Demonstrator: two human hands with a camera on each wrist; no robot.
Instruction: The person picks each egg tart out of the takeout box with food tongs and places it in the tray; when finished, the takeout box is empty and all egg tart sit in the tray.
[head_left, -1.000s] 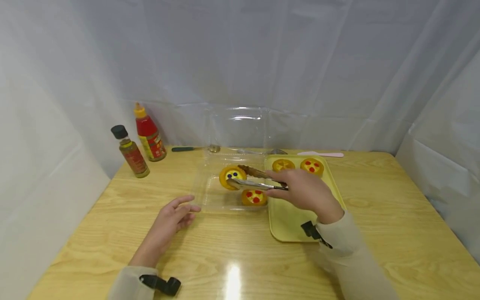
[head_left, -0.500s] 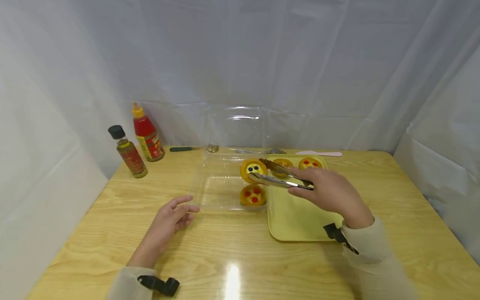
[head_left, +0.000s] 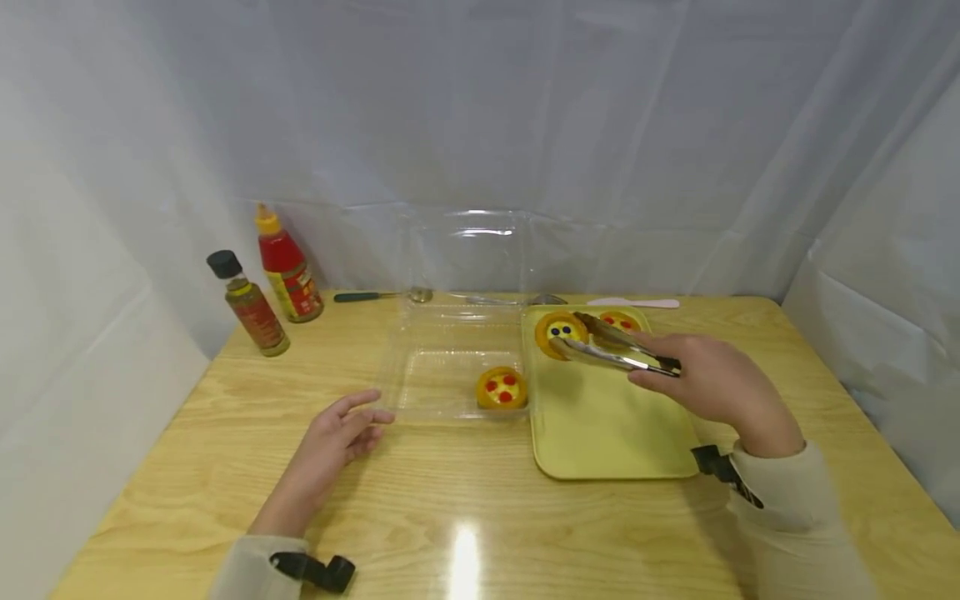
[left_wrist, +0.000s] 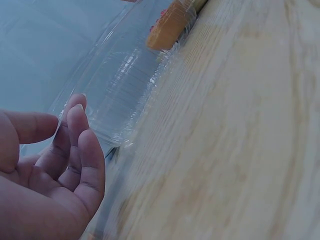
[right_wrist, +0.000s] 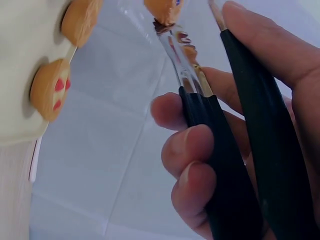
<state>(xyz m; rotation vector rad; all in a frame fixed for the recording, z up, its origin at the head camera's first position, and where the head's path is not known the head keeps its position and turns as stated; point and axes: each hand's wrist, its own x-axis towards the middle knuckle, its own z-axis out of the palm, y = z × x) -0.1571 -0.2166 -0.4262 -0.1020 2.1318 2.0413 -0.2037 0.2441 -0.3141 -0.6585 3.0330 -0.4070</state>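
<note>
In the head view my right hand (head_left: 716,379) grips a pair of tongs (head_left: 622,360) by their dark handles. The tongs' metal ends hold an egg tart (head_left: 551,343) with two blue dots, above the far left of the yellow tray (head_left: 615,433). Behind it on the tray are a red-dotted tart (head_left: 619,320) and another tart (right_wrist: 80,22), seen in the right wrist view. One red-dotted tart (head_left: 502,388) lies in the clear plastic container (head_left: 438,414), at its front right. My left hand (left_wrist: 55,165) pinches the container's near left rim between thumb and fingers.
A red sauce bottle (head_left: 288,271) and a black-capped bottle (head_left: 253,308) stand at the back left. Along the back edge lie a green-handled tool (head_left: 367,297), a metal utensil (head_left: 547,299) and a pink spatula-like tool (head_left: 637,303). The container's lid (head_left: 465,250) stands raised behind it.
My right hand has moved right, carrying the blue-dotted tart in the tongs from over the container to over the tray. My left hand stays at the container's corner.
</note>
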